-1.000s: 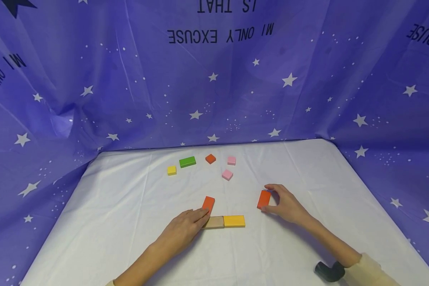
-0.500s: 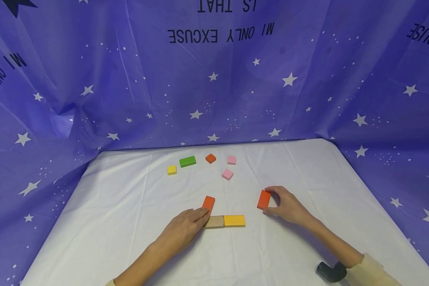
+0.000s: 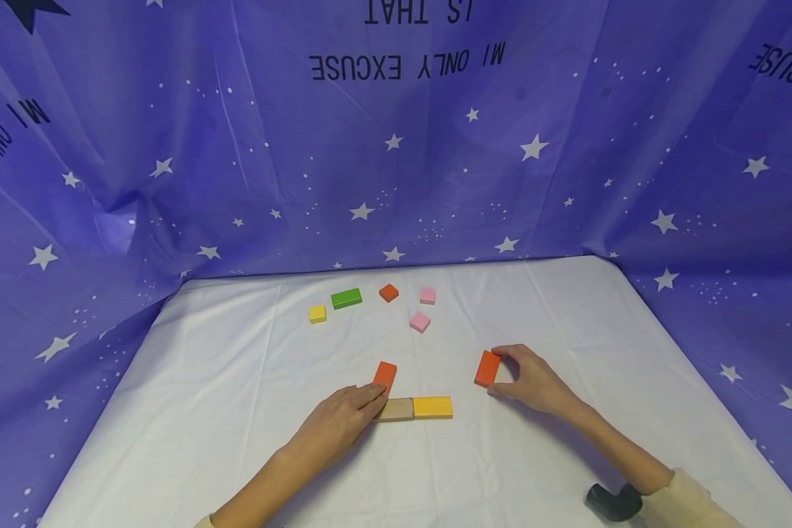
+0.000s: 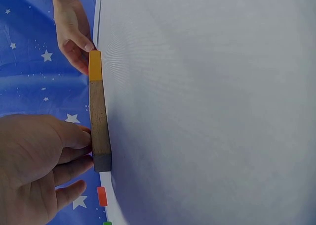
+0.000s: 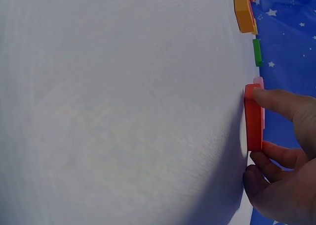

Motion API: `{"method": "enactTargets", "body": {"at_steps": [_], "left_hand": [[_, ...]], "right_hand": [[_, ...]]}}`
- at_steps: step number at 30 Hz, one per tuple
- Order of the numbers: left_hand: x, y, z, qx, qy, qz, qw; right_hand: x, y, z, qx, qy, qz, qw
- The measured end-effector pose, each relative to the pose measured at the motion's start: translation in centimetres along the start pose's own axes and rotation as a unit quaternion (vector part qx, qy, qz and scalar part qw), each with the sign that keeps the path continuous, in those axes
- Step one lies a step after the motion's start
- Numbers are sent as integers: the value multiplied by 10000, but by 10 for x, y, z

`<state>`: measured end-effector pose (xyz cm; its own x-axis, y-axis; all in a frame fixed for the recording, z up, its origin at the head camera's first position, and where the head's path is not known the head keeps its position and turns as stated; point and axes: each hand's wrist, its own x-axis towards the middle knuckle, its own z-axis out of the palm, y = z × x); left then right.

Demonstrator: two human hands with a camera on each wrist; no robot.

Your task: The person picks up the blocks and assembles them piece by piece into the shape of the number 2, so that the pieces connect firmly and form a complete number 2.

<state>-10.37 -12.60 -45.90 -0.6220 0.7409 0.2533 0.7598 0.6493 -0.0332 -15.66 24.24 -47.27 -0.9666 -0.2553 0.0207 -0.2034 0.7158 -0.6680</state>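
Thumb and fingertips of my right hand [image 3: 531, 378] pinch a red rectangular block [image 3: 488, 368] at its two ends. The right wrist view shows this red block [image 5: 254, 117] on its long narrow side to the camera. My left hand [image 3: 336, 425] rests its fingertips on the near end of another red block [image 3: 386, 375], which lies at a slant. Just below it is a plain wooden block [image 3: 397, 410], partly covered by the left hand. A yellow block [image 3: 433, 408] continues it end to end. From the left wrist, the wooden block [image 4: 98, 117] hides the left fingertips.
Farther back lie a small yellow block [image 3: 317, 314], a green block [image 3: 346, 298], a small red block [image 3: 389, 293] and two pink blocks [image 3: 419, 323]. A dark rounded object [image 3: 614, 502] is beside the right forearm. Starry blue cloth [image 3: 396, 183] hangs behind the white table [image 3: 237, 411].
The right fingertips have shifted slightly to the right along the red block's ends. The left hand and all blocks stay in place.
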Motion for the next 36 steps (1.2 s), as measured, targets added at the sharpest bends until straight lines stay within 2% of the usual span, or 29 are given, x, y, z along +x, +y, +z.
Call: {"method": "enactTargets", "body": {"at_steps": [11,21,36], "left_hand": [[0,0,-1,7,9,7,10000],[0,0,0,26,-55,-3,10000],[0,0,1,64,-179,-11,9998]], "right_hand": [[5,-6,4,-116,147,22,9998],[18,-24,11,-37,132,56,9999],[41,-53,21,72,136,-305,9994]]}}
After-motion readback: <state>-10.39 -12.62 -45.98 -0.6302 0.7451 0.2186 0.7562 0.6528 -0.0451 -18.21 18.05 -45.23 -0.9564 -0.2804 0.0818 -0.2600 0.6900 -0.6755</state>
